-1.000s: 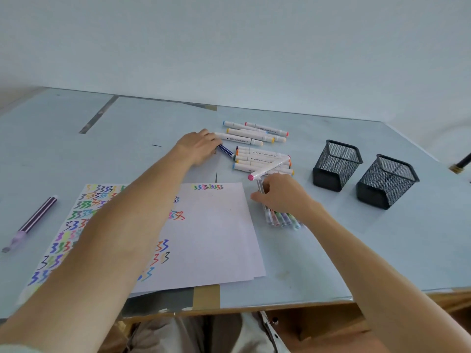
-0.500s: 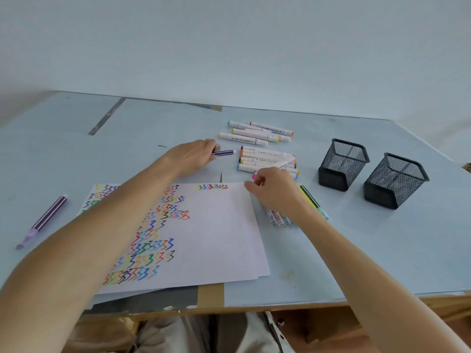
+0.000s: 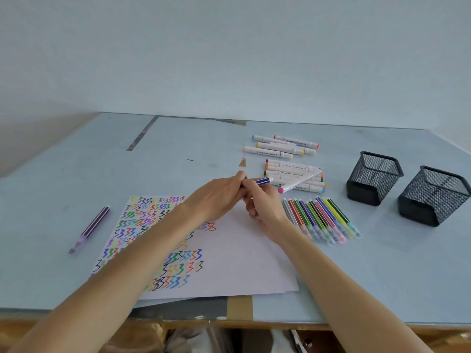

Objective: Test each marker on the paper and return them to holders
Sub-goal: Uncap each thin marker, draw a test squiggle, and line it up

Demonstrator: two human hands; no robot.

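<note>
Item: blue pen, thin, barrel striped dark blue and white, white end pointing right. Held level above the top edge of the paper, just left of the white markers.

Hands: left hand curls its fingers round the pen's left end; right hand pinches the barrel from below, beside the left. The two hands touch. The cap itself is hidden by the fingers, so whether it is on or off cannot be told.

Step, as judged: uncapping the pen to test it. To do it well: pull straight along the barrel, not at an angle; keep the cap in the left hand so it is not lost; draw a short squiggle on a bare patch of paper, of which the right half offers plenty; recap until it seats before setting the pen down.

Paper: white sheets stacked at the table's near edge, left half filled with rows of coloured zigzags.

Other stock: row of thin pens lying side by side right of the paper; a second white group farther back; one purple pen alone at left.

Holders: two black mesh cups at right, no marker seen in either. The returning part of the task is judged not yet begun.
</note>
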